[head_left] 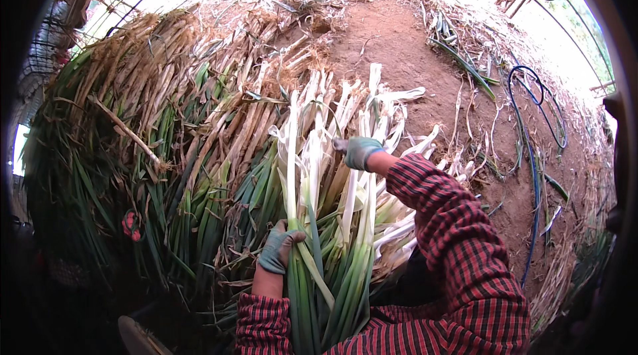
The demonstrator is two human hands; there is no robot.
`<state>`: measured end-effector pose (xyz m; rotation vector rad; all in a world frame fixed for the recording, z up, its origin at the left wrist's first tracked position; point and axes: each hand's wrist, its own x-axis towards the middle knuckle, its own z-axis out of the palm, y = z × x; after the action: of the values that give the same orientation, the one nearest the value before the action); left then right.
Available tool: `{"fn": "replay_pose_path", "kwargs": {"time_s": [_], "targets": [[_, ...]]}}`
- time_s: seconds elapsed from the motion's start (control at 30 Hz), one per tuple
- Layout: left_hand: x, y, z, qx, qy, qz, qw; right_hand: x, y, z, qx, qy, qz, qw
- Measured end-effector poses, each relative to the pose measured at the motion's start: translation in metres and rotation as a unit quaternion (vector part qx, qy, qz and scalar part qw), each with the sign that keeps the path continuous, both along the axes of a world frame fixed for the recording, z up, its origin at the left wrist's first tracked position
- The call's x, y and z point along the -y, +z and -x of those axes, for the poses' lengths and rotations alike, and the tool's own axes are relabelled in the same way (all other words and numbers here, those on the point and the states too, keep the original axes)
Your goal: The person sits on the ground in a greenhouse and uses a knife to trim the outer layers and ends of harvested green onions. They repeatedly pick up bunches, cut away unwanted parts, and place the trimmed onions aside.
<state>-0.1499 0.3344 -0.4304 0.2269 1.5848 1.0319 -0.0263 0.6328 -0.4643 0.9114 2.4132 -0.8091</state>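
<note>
In a grey-green work glove, my left hand (280, 248) grips a leek-like stalk (292, 195) where its white shank turns green. The leaves hang down toward my lap. My right hand (363, 153), gloved too, is closed on a small greyish object at the thumb side; whether that is a tool cannot be told. It hovers over peeled white shanks (369, 205) at the right of the held stalk. Between and behind my hands lie more white stalks with loosened outer skins.
A big heap of unpeeled stalks (149, 81) with dry roots and brown skins covers the left. Bare soil (403, 51) and dry leaf scraps lie beyond. A blue hose (534, 205) runs along the right. Pink-red twine (131, 227) lies on the leaves at lower left.
</note>
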Motion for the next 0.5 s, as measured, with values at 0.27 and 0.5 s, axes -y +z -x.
{"fn": "replay_pose_path", "kwargs": {"time_s": [0.27,0.5], "targets": [[-0.002,-0.032,0.0,0.057,0.041,-0.054,0.996,0.061,0.05,-0.053,0.005,0.065,-0.011,0.998],[-0.001,-0.032,0.002,0.039,0.005,-0.052,0.998,0.029,0.031,-0.032,-0.017,-0.021,-0.035,0.999]]}}
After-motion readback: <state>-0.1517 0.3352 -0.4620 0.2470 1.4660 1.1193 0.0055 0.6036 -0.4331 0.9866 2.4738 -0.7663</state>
